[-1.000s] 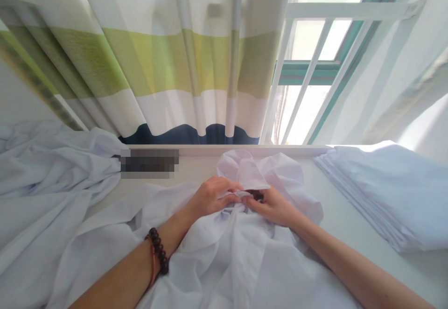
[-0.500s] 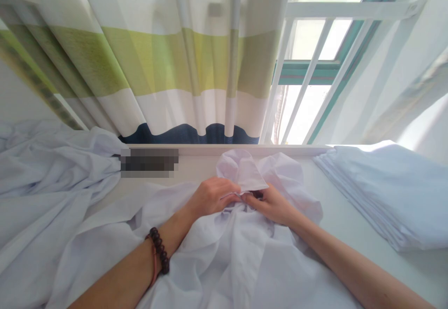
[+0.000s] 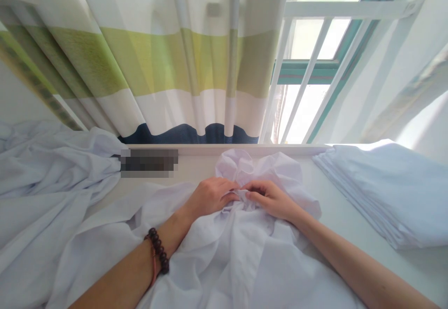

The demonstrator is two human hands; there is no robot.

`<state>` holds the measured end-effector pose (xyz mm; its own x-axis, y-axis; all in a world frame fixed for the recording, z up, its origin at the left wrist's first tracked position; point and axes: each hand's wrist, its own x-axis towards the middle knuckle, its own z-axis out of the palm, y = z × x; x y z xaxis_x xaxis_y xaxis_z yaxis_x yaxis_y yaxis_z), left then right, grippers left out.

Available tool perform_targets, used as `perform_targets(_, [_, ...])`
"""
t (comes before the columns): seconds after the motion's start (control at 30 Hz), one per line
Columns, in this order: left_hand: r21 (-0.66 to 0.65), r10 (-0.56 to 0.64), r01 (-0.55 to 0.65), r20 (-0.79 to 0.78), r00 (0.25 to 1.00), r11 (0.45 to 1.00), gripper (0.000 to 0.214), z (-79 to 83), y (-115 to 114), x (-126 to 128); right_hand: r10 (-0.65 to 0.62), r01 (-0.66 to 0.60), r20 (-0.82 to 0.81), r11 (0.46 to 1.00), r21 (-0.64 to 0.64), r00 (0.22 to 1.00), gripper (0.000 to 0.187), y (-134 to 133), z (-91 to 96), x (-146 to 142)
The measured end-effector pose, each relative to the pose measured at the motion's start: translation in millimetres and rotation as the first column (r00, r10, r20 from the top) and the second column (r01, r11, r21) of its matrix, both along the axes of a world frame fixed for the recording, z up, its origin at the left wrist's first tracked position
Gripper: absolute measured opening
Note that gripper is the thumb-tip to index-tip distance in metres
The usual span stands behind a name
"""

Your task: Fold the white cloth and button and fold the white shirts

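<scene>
A white garment [image 3: 241,248] lies bunched in front of me, its gathered part between my two hands. My left hand [image 3: 210,199], with a dark bead bracelet [image 3: 159,250] on the wrist, pinches the cloth from the left. From the right, my right hand [image 3: 271,200] pinches the same gathered spot with thumb and fingers. The fingertips of both hands almost meet there. Beyond them, loose puffed folds of the white cloth stand up. Exactly which part of the garment is pinched I cannot make out.
Crumpled white cloth [image 3: 42,192] is heaped on the left. A folded white stack [image 3: 388,192] lies on the right of the white surface [image 3: 336,211]. A blurred-out dark object [image 3: 149,162] sits at the back left. Behind hang a striped curtain [image 3: 157,61] and white railings [image 3: 308,75].
The cloth flap that stood up between my hands has folded down out of sight. My right hand's fingers have shifted left and closed nearer to my left fingertips.
</scene>
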<state>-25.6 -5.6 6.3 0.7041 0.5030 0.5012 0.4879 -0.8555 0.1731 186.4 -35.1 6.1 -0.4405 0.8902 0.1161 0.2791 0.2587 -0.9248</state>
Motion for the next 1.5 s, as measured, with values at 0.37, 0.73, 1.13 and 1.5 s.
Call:
perform_targets(0.37, [0.013, -0.036, 0.036, -0.019, 0.999, 0.999, 0.034, 1.3, 1.0, -1.9, -0.038, 0.034, 0.062, 0.997, 0.073, 0.997, 0.024, 1.0, -2.1, -4.3])
perform_targets(0.73, [-0.123, -0.027, 0.040, 0.101, 0.994, 0.992, 0.026, -1.8, 3.6, -2.9, -0.032, 0.028, 0.034, 0.995, 0.095, 0.999, 0.026, -2.6, -2.4, -3.5])
perform_targets(1.13, [-0.183, -0.019, 0.049, 0.162, 0.987, 0.982, 0.021, -3.9, 5.5, -3.2, -0.250, 0.154, 0.226, 0.915, 0.372, 0.942, 0.019, -3.6, -10.9, -13.7])
perform_targets(1.5, [-0.218, 0.014, 0.032, 0.205, 0.979, 0.975, 0.020, -1.0, 2.6, -1.7, -0.304, 0.156, 0.268, 0.874, 0.460, 0.914, 0.024, -6.5, -14.8, -14.4])
